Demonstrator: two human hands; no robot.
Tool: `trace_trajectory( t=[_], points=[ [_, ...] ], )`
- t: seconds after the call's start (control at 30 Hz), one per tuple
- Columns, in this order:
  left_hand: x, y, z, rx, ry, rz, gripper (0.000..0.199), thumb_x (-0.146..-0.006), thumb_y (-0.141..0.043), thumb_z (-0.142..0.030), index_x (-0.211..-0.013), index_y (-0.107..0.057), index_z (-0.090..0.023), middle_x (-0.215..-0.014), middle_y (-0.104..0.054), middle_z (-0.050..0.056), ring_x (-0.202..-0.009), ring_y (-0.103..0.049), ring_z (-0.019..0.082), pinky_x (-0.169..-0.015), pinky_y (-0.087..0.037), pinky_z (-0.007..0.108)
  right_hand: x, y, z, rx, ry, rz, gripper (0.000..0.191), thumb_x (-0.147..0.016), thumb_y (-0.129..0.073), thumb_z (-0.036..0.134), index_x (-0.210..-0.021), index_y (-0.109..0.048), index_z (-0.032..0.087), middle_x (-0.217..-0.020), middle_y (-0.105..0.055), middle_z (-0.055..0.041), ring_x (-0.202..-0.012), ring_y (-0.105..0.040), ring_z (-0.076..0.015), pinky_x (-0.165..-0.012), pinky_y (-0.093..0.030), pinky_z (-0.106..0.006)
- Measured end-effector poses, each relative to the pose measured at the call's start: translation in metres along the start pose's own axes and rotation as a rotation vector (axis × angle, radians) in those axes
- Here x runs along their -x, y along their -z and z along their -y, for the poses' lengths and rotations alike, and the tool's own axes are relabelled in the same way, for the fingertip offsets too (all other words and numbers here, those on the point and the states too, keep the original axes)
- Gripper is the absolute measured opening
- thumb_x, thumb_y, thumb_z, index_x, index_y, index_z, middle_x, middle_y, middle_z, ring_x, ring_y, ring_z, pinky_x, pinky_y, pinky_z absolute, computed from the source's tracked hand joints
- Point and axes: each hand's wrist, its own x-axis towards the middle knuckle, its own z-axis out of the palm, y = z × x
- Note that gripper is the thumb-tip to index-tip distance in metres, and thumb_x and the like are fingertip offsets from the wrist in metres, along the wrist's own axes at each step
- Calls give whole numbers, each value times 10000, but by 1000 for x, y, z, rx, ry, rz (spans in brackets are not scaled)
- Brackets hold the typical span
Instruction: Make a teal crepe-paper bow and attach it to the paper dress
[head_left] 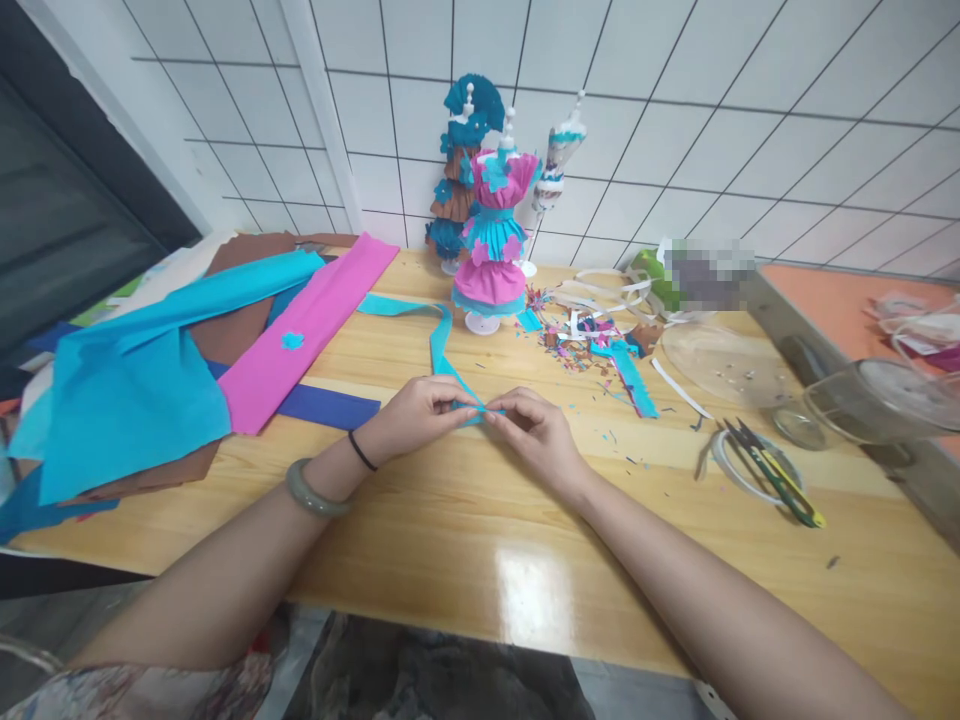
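Observation:
Between my two hands, a narrow turquoise strip of crepe paper point(442, 352) is pinched at one end, just above the table. The fingers of my left hand point(429, 413) are closed on it from the left. My right hand point(534, 432) pinches the same end from the right, fingertips nearly touching the left ones. The rest of the strip runs away from me, folds over and trails left across the wood. Behind it stands a small dress form point(495, 235) clothed in pink and turquoise paper ruffles with flowers.
Crepe sheets in turquoise point(142, 380), pink point(307, 340) and brown lie piled at left. Two more dress forms point(454, 190) point(559, 155) stand near the tiled wall. Paper scraps point(574, 330), thread snips point(776, 475) and a clear plastic container point(862, 400) lie to the right.

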Motion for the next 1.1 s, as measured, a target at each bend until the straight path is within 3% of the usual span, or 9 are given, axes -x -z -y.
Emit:
trace_trajectory(
  t=[0.33, 0.57, 0.8, 0.97, 1.1],
  points=[
    [0, 0, -4, 6, -41, -23, 195, -809, -525, -267, -774, -679, -152, -742, -616, 44, -709, -552, 122, -630, -420, 217, -1, -2, 6, -37, 20, -36, 98, -794, -590, 266, -808, -666, 206, -823, -603, -62, -801, -563, -175, -726, -455, -323],
    [1, 1, -4, -13, -1, -59, 194, -788, -546, -289, -801, -691, -160, -699, -604, 26, -599, -507, 99, -544, -400, 203, -1, -2, 5, -23, 0, -30, 125, -802, -574, 291, -803, -667, 206, -792, -629, -65, -761, -577, -179, -699, -459, -328],
    [0, 4, -3, 20, -8, -59, 198, -786, -555, -297, -768, -698, -161, -734, -652, 46, -690, -566, 129, -650, -446, 231, -1, -2, 3, -20, -6, -38, 151, -802, -572, 319, -819, -675, 210, -788, -641, -66, -749, -583, -181, -690, -463, -325],
    [2, 5, -4, 16, 54, -64, 198, -772, -566, -302, -766, -697, -154, -704, -663, 36, -641, -560, 121, -581, -429, 214, -1, -1, 3, -16, -24, -43, 146, -802, -571, 310, -809, -668, 200, -788, -638, -64, -749, -582, -180, -695, -461, -315],
    [2, 4, -2, 66, 116, -63, 207, -764, -572, -314, -820, -702, -162, -776, -699, 40, -704, -607, 144, -619, -464, 221, 0, -2, 4, -72, -63, -49, 142, -799, -569, 309, -803, -659, 198, -798, -648, -62, -749, -582, -179, -707, -464, -318]
  ],
)
